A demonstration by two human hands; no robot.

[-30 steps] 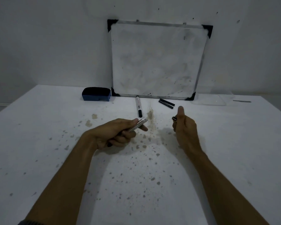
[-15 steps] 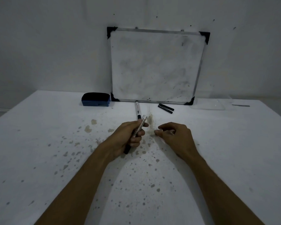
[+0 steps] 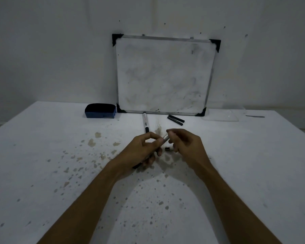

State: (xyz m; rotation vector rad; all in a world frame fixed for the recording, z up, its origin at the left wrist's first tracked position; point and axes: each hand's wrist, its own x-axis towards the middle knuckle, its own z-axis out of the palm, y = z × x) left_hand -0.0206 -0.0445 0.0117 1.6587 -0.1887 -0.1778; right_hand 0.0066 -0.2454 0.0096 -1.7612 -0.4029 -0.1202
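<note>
My left hand [image 3: 143, 150] grips a white marker [image 3: 165, 138] over the middle of the stained white table [image 3: 42, 155]. The marker tilts up to the right, and its dark lower end sticks out below my palm. My right hand [image 3: 188, 147] is curled close beside it, with thumb and forefinger pinching the marker's upper end. A small black piece [image 3: 168, 148] lies on the table between my two hands.
A smudged whiteboard [image 3: 164, 76] leans on the wall at the table's back. A blue eraser [image 3: 100, 110] sits to its left. A second marker [image 3: 146, 122] and two black sticks [image 3: 176, 119] lie before it. A clear plastic piece [image 3: 224, 115] is at the back right.
My right hand, which held the small black piece up, came down and let it go on the table, then closed on the marker's end. My left hand turned the marker more upright.
</note>
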